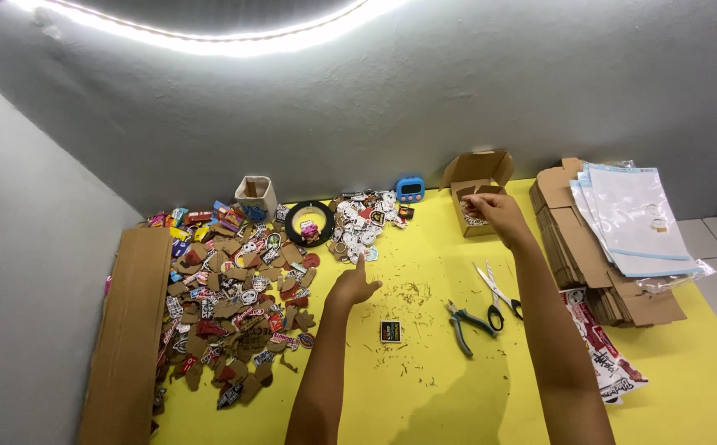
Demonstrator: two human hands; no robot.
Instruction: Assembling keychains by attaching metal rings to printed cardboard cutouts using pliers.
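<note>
Bare yellow table (424,387) between sticker pile (235,305) and pliers (467,321).

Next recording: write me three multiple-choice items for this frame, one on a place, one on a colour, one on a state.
1. Where is the right hand?
A. at the small cardboard box
B. on the scissors
C. on the flat cardboard stack

2. What colour is the table?
A. white
B. yellow
C. green

3. How is the small cardboard box?
A. taped shut
B. crushed flat
C. open, lid up

Answers:
1 A, its fingers reach into the box.
2 B, bright yellow shows all around the pliers.
3 C, the flap stands up behind the opening.

The left hand is spread open near the sticker pile.
</note>
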